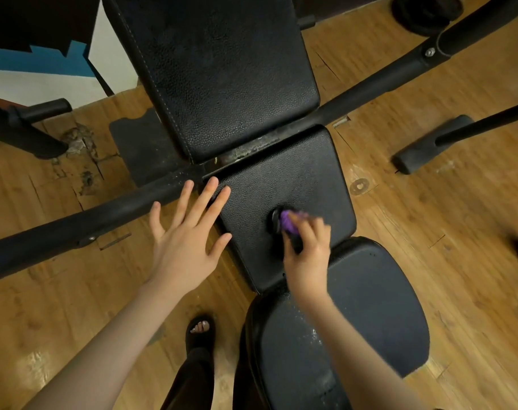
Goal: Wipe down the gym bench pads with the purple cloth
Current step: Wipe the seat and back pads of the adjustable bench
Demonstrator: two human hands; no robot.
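Where seat pad [281,179] meets its left edge, left hand [186,241] splayed; right hand [306,255] gripping purple cloth [289,221].

gym or home workout room: black padded weight bench [222,84] on steel frame bars [370,81], weight plate [423,13] lying at far corner, worn, chipped wood-plank floor [429,217].

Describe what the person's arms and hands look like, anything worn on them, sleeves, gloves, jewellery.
Both forearms are bare right down to the frame's bottom edge, so no sleeves show. The left hand has no glove, ring, watch or bracelet on its fingers or wrist. The right hand is also ungloved with a bare wrist, though motion blur over its fingers hides finer detail.
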